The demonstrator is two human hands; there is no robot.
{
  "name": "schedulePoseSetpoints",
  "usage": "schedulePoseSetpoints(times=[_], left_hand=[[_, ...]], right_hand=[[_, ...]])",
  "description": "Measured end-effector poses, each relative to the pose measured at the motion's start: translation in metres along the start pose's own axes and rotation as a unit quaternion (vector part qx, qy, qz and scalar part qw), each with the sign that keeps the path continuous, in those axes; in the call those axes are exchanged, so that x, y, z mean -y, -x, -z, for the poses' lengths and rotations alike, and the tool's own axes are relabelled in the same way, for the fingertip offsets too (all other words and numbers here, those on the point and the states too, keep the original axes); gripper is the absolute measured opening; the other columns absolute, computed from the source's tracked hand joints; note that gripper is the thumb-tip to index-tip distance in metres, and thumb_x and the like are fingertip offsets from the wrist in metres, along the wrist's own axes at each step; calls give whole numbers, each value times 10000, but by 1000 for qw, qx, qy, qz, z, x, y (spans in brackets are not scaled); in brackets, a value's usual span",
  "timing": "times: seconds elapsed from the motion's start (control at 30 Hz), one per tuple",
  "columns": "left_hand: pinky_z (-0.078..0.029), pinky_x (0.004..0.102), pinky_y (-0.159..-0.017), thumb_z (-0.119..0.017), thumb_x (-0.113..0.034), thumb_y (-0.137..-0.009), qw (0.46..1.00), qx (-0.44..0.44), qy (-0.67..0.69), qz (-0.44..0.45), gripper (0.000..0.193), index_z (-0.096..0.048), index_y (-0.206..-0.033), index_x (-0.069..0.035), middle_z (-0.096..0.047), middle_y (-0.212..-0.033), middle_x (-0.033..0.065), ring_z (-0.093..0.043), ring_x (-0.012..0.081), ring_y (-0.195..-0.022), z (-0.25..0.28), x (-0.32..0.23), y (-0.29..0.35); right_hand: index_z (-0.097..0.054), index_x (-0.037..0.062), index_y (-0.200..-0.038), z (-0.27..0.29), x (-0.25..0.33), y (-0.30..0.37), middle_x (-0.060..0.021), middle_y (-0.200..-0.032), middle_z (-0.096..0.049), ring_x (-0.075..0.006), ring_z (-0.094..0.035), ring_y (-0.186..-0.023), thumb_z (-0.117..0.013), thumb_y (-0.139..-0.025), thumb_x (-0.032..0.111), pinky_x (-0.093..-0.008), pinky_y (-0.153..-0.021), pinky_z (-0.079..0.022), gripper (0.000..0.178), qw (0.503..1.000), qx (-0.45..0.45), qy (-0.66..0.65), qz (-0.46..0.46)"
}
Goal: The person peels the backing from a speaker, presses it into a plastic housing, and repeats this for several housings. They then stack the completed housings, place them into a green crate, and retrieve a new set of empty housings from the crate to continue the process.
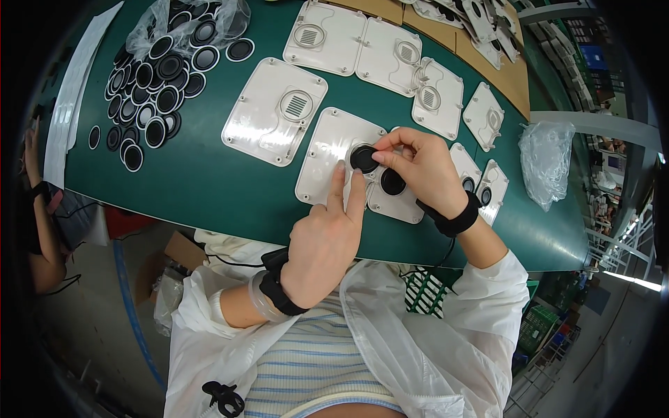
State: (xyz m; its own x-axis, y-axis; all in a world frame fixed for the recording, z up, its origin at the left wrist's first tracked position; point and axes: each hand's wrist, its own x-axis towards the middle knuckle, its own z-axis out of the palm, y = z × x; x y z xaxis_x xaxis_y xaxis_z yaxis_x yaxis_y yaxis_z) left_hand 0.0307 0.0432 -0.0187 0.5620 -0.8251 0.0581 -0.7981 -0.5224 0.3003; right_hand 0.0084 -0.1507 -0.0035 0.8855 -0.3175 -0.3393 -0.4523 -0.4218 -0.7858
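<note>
A white plastic panel point(322, 150) with rounded corners lies on the green table in front of me. On its round seat is a black disc point(363, 159), shaped like a small speaker. My right hand point(425, 167) pinches the disc's right edge between thumb and fingers. From below, my left hand point(325, 240) reaches in with two fingers stretched out; their tips touch the panel just left of and below the disc. Beside it, partly under my right hand, another panel point(398, 207) carries a second black disc point(392, 182). Both wrists wear black bands.
A pile of pale-rimmed black discs point(167, 99) spreads from a clear bag at the left. Several white panels with slotted grilles point(275, 104) lie ahead; two at the right point(493, 189) bear discs. Crumpled clear plastic point(547, 164) sits right, cardboard point(439, 35) behind. Another person's arm point(43, 237) shows far left.
</note>
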Motion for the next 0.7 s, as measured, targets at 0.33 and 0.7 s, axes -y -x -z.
schedulePoseSetpoints(times=[0.33, 0.7], left_hand=[[-482, 210, -445, -597, -94, -718, 1000, -3, -25, -3, 542, -535, -1248, -1, -568, -1267, 232, -572, 111, -519, -4, -2, -1], [-464, 206, -420, -595, -94, -717, 997, 2, -77, -4, 549, -537, -1254, 2, -572, -1258, 241, -538, 93, -508, -7, -8, -2]], right_hand=[[-666, -6, -936, 1, 5, 3, 62, -628, -479, -25, -310, -538, -695, -826, 46, -203, -477, -282, 125, 999, -8, 39, 8], [-671, 11, -925, -3, 4, 4, 18, -659, -516, -73, -344, -532, -738, -761, 46, -228, -494, -326, 180, 991, -37, 99, 81]])
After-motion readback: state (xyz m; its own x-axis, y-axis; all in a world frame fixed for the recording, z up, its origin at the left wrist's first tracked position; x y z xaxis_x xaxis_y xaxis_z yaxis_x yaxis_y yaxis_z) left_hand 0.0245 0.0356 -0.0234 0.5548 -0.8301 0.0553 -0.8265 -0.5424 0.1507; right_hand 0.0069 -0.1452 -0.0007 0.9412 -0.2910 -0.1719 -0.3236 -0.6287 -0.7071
